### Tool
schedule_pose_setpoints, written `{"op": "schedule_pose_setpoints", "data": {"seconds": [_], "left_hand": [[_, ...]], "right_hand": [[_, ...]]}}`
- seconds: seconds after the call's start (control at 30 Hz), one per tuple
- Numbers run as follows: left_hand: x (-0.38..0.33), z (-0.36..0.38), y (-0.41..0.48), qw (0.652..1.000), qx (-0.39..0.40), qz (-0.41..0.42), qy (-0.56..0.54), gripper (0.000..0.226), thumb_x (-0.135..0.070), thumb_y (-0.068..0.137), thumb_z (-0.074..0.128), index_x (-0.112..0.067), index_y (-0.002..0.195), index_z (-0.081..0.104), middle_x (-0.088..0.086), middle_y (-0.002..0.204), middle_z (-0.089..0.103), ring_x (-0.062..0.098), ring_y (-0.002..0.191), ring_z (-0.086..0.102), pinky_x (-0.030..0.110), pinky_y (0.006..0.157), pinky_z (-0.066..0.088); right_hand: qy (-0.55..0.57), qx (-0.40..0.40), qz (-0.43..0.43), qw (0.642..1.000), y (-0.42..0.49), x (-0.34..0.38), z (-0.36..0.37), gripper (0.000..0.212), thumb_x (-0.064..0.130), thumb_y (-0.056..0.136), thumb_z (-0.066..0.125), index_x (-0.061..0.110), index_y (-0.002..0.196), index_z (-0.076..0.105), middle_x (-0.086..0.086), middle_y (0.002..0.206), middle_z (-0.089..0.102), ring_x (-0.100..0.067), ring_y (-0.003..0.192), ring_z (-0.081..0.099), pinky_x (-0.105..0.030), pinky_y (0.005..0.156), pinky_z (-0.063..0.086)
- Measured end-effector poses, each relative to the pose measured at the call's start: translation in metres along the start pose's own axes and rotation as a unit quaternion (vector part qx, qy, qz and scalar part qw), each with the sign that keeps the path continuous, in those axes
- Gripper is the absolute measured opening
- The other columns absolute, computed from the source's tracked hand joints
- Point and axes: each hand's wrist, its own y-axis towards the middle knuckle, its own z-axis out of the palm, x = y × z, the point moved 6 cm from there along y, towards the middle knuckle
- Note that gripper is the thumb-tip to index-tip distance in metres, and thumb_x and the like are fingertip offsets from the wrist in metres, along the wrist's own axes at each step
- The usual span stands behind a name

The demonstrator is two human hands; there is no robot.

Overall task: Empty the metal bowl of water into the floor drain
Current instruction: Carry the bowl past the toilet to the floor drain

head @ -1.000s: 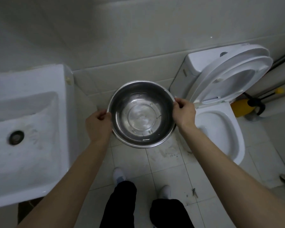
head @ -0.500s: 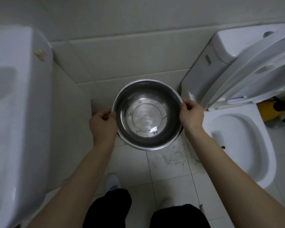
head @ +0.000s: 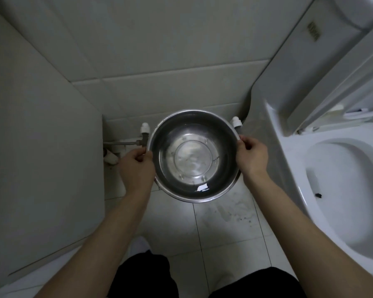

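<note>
A round metal bowl with clear water in it is held level, low over the tiled floor in the corner between a side panel and the toilet. My left hand grips its left rim and my right hand grips its right rim. The floor drain cannot be seen; the bowl covers the floor beneath it.
A white toilet with its lid raised stands at the right. White pipe fittings and a metal valve sit at the wall behind the bowl. A grey side panel closes the left. My shoe and dark trousers are at the bottom.
The view has dropped closer to the floor and the bowl has come down with both hands into the corner; the pipe fittings at the wall have come into sight and the sink has left the view.
</note>
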Motion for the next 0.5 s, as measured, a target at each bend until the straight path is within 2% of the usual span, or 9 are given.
{"op": "schedule_pose_setpoints", "data": {"seconds": [0.1,0.2,0.3,0.37,0.43,0.5], "left_hand": [[0.023,0.015,0.008,1.000,0.009,-0.007,0.007,0.022,-0.015,0.090,0.067,-0.013,0.110,0.076,0.001,0.095,0.075,0.018,0.090,0.071,0.044,0.091,0.059],[0.040,0.028,0.018,1.000,0.015,0.001,0.013,0.021,-0.013,0.092,0.066,-0.012,0.111,0.074,-0.001,0.094,0.071,0.018,0.090,0.068,0.040,0.091,0.057],[0.060,0.045,0.030,0.999,0.020,0.026,0.022,0.018,-0.012,0.093,0.066,-0.014,0.109,0.075,-0.009,0.082,0.067,0.005,0.079,0.063,0.029,0.082,0.054],[0.075,0.055,0.038,0.999,0.020,0.026,0.029,0.012,-0.012,0.093,0.066,-0.019,0.100,0.073,-0.011,0.078,0.066,-0.001,0.074,0.060,0.020,0.074,0.050],[0.089,0.065,0.046,0.999,0.022,0.025,0.028,0.010,-0.013,0.092,0.066,-0.009,0.096,0.074,-0.005,0.078,0.069,0.004,0.071,0.060,0.026,0.076,0.054],[0.104,0.075,0.051,0.999,0.024,0.023,0.029,0.017,-0.014,0.091,0.066,-0.009,0.103,0.077,0.000,0.083,0.072,0.009,0.075,0.064,0.032,0.081,0.055]], "right_hand": [[0.007,0.003,0.004,1.000,0.009,-0.023,0.016,0.023,0.011,0.100,0.054,0.006,0.108,0.076,-0.012,0.097,0.075,-0.032,0.100,0.070,-0.039,0.096,0.055],[0.006,0.001,0.004,1.000,0.018,-0.040,0.028,0.024,0.008,0.101,0.052,0.002,0.105,0.074,-0.017,0.094,0.073,-0.033,0.100,0.069,-0.036,0.092,0.052],[-0.003,0.007,0.002,1.000,0.034,-0.062,0.044,0.024,0.008,0.101,0.051,-0.003,0.097,0.072,-0.025,0.096,0.072,-0.029,0.085,0.065,-0.042,0.088,0.055],[-0.014,0.006,-0.001,1.000,0.044,-0.076,0.054,0.024,0.008,0.100,0.050,-0.005,0.096,0.070,-0.029,0.096,0.070,-0.033,0.080,0.063,-0.047,0.088,0.056],[-0.019,-0.001,-0.004,1.000,0.053,-0.088,0.061,0.024,0.008,0.099,0.050,-0.005,0.096,0.069,-0.030,0.096,0.069,-0.037,0.080,0.064,-0.044,0.084,0.056],[-0.020,-0.003,-0.005,1.000,0.059,-0.100,0.069,0.024,0.009,0.099,0.050,-0.003,0.095,0.071,-0.029,0.096,0.071,-0.026,0.077,0.061,-0.039,0.083,0.055]]}}
